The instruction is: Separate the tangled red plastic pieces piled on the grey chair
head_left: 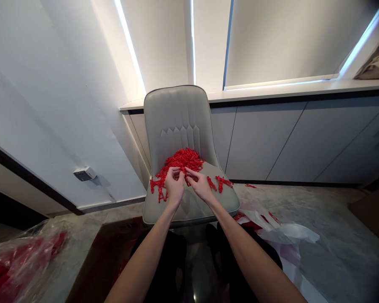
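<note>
A heap of small, thin red pieces (185, 158) lies on the seat of a grey padded chair (192, 207), against its backrest. Just in front of the heap, my left hand (174, 185) and my right hand (200, 184) meet, fingertips pinched on a small red piece (186, 176) between them. Its exact kind is too small to make out. Left of my hands, a few red pieces (160, 185) lie apart from the heap. On the right side of the seat lie more loose red pieces (222, 183).
An open cardboard box (96, 256) stands on the floor at the left, below the seat. Clear plastic bags with red contents (25, 261) lie further left. White plastic bags (281, 235) are at the right. Grey cabinets (268, 139) and a wall socket (84, 173) are beyond.
</note>
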